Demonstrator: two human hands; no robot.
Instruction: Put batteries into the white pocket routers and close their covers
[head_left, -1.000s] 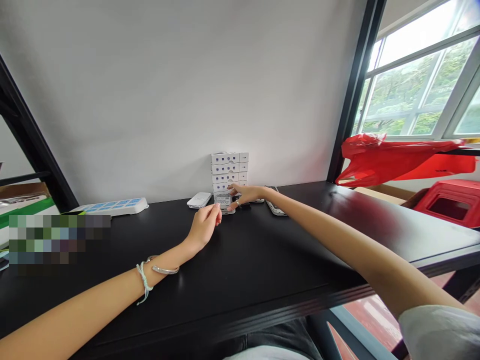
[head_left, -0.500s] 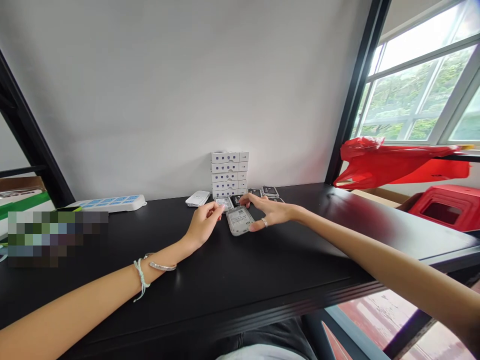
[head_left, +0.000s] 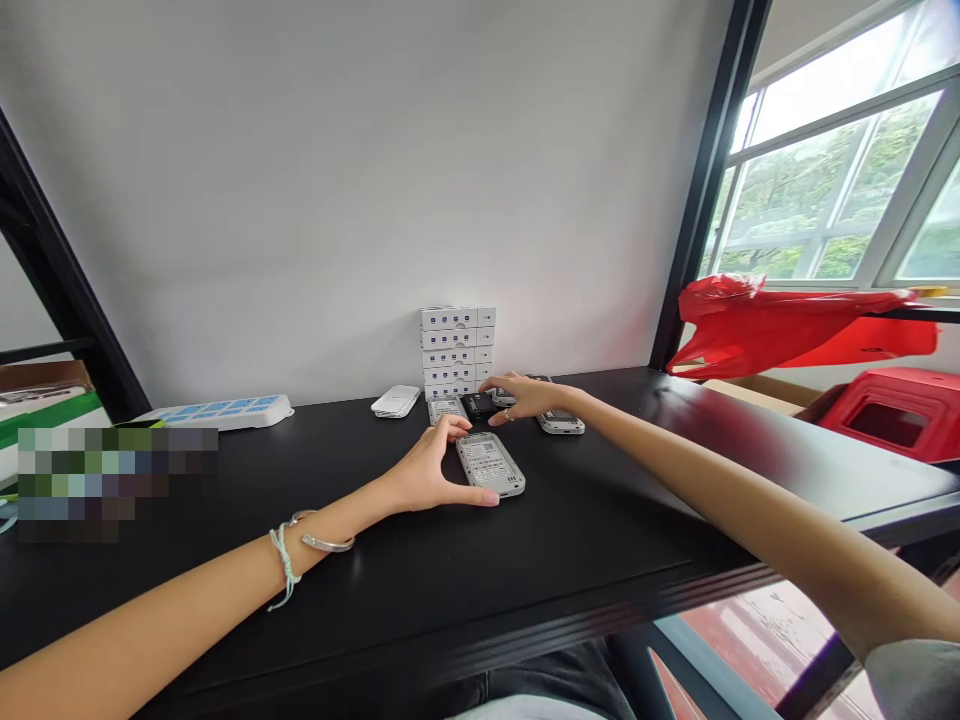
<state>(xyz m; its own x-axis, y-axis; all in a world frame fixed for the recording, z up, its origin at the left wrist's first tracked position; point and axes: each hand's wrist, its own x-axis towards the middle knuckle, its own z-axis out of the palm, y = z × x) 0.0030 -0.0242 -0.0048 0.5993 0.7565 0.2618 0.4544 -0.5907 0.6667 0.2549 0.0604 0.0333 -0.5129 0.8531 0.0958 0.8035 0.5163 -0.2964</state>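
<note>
My left hand (head_left: pixel 439 465) spans a white handheld device (head_left: pixel 491 466) that lies on the table, its thumb along the near end and its fingers at the far left corner. The device's back is open, showing a printed label with a square code. Farther off, my right hand (head_left: pixel 521 396) curves over the right end of a flat black battery (head_left: pixel 475 406), thumb and fingers apart. Whether it touches the battery is unclear. Just left of the battery is another device (head_left: pixel 445 409) with a label. More devices (head_left: pixel 562 422) lie partly hidden behind my right hand and wrist.
Stacked white boxes (head_left: pixel 459 350) stand against the wall. Left of them is a pile of white covers (head_left: pixel 396 401). A power strip (head_left: pixel 225 410) lies at the back left of the black table (head_left: pixel 337 610). Beyond the right side are a red bag (head_left: pixel 787 325) and a red container (head_left: pixel 892 415).
My right hand has left the white device and moved back to the battery. My left hand has opened out and come around the device, which has turned and shifted nearer and slightly right.
</note>
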